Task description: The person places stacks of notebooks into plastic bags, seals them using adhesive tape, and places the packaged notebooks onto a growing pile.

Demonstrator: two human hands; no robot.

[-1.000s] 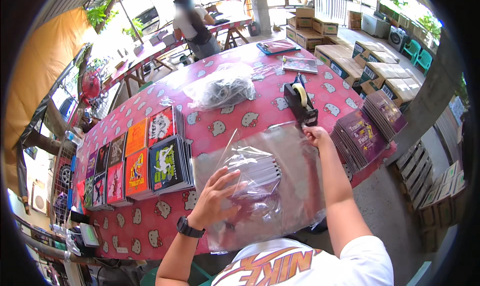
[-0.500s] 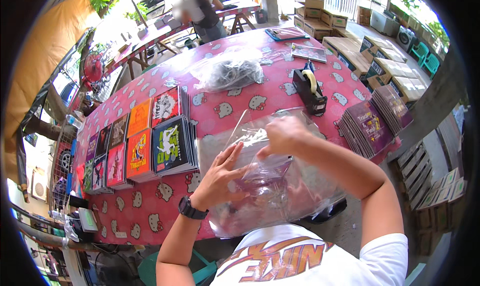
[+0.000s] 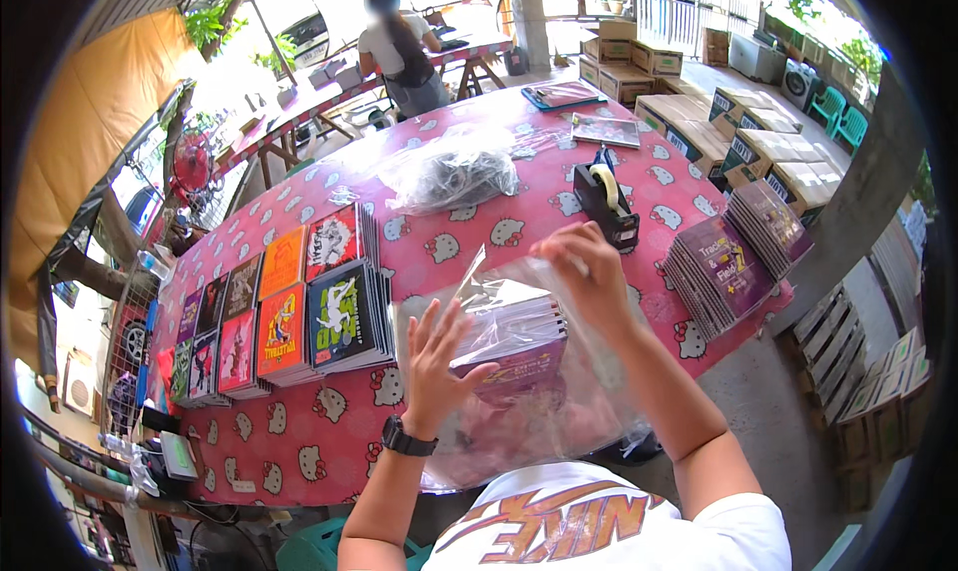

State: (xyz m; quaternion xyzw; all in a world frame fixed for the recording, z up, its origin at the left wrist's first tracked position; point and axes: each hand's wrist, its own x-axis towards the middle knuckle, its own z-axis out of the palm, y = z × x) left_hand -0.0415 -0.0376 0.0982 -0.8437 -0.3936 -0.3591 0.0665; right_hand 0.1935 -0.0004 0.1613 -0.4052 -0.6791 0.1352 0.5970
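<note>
A stack of purple spiral notebooks lies inside a large clear plastic bag at the near edge of the table. The pages and wire bindings show at the far end of the stack. My left hand, below a black wristwatch, is open with fingers spread against the left side of the bag. Over the bag's far right part, my right hand is closed, its curled fingers pinching the plastic edge. Past that hand stands a black tape dispenser with a roll of tape.
Rows of colourful notebooks stand to the left. More purple notebooks are piled at the right edge. Crumpled clear plastic lies toward the far side. Cartons fill the floor beyond. A person stands at another table.
My right hand has moved up and away from the stack, pulling the plastic with it. My left fingers have spread wider, and the notebooks show more plainly in the bag.
</note>
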